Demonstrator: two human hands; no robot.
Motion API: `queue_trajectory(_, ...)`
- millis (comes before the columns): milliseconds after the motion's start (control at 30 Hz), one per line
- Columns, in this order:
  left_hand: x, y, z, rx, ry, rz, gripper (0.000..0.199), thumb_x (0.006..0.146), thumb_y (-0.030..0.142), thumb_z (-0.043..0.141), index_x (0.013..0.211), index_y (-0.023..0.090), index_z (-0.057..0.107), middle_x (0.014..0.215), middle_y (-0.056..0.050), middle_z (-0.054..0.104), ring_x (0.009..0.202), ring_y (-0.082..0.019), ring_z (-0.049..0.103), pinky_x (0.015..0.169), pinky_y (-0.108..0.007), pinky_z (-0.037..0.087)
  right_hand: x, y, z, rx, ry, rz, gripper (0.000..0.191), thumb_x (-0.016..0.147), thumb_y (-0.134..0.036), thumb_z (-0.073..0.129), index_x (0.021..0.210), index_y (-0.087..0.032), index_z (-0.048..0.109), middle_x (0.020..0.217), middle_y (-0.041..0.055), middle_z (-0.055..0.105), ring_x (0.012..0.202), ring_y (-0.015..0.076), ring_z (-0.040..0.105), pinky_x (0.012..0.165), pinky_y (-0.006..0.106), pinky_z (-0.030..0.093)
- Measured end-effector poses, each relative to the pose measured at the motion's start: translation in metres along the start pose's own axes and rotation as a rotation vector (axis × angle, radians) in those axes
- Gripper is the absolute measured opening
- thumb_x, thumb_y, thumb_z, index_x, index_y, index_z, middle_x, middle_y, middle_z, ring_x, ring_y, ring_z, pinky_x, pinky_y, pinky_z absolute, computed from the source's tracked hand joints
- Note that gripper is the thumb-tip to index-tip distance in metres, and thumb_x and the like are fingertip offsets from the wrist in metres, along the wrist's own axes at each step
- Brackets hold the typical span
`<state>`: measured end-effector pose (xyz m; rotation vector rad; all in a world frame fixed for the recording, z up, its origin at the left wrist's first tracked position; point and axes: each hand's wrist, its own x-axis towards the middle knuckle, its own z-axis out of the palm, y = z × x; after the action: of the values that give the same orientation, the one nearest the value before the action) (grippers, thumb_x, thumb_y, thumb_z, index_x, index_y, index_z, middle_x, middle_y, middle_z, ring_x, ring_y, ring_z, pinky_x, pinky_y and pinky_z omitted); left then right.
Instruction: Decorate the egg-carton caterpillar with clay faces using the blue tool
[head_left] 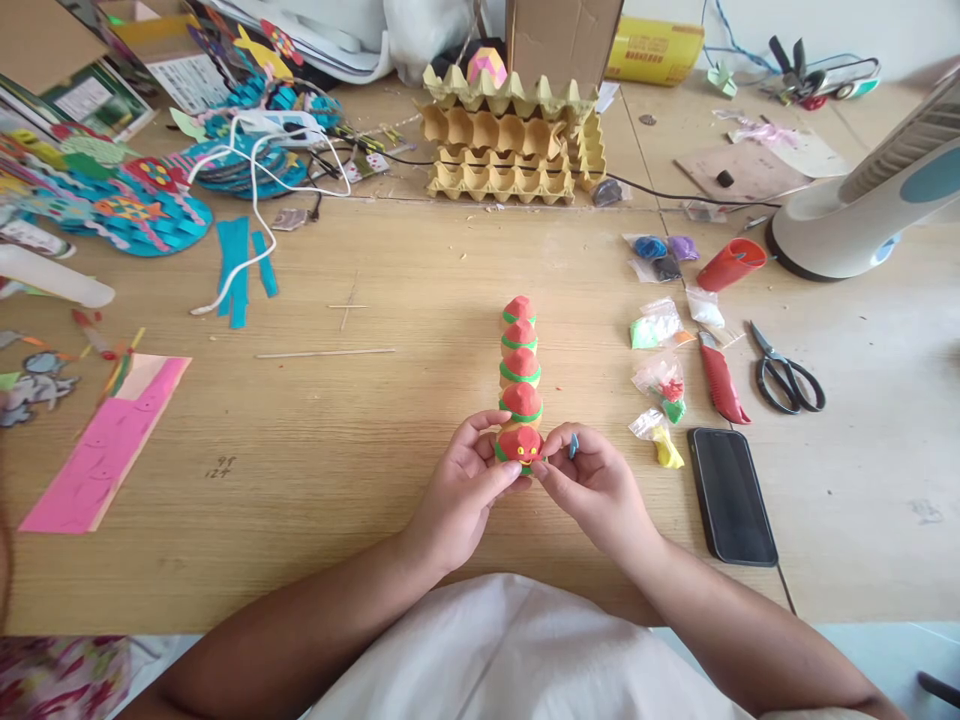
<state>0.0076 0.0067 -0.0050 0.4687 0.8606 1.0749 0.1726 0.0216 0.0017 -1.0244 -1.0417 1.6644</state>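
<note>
A caterpillar made from egg-carton cups [520, 365] stretches away from me on the table, its humps topped with red clay and ringed in green. The nearest hump carries a small face with yellow eyes and a mouth. My left hand [466, 485] grips this head end, thumb at the front and fingers round its left side. At the head's right edge, the thumb and forefinger of my right hand [592, 485] are pinched together; whatever is between them is too small to make out. A small blue piece [574, 445] sits against my right fingers.
Bags of coloured clay [658, 375], a red cutter [724, 380], scissors [787, 370], a phone [733, 496] and a red cup [731, 264] lie to the right. Egg cartons [502, 180] stand behind. Thin sticks [326, 353], blue strips [234, 270] and pink card [112, 450] are left.
</note>
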Motion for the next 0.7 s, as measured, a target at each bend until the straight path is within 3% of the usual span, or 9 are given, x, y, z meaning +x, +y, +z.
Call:
queue_trajectory(500,0.0019,-0.0018,-0.0011,0.0,-0.001,0.004,0.041,0.085,0.022,0.077,0.121,0.027,0.057,0.107,-0.001,0.069,0.095,-0.014,0.067,0.086,-0.029,0.057,-0.0009,0.0001,0.0006,-0.064,0.017,0.006,0.018,0.087,-0.032,0.078,0.087,-0.022,0.062,0.08,-0.0001,0.06,0.072,0.014,0.055,0.066,0.028,0.046)
queue_trajectory(700,0.0004,0.0014,-0.0023,-0.009,-0.031,0.0,0.04,0.086,0.023,0.076,0.121,0.027,0.058,0.112,-0.002,0.069,0.1,-0.015,0.066,0.087,-0.029,0.057,-0.0002,-0.0037,0.0,0.008,0.008,0.025,0.019,0.086,-0.033,0.079,0.086,-0.021,0.063,0.079,-0.0006,0.06,0.072,0.0132,0.054,0.066,0.027,0.044)
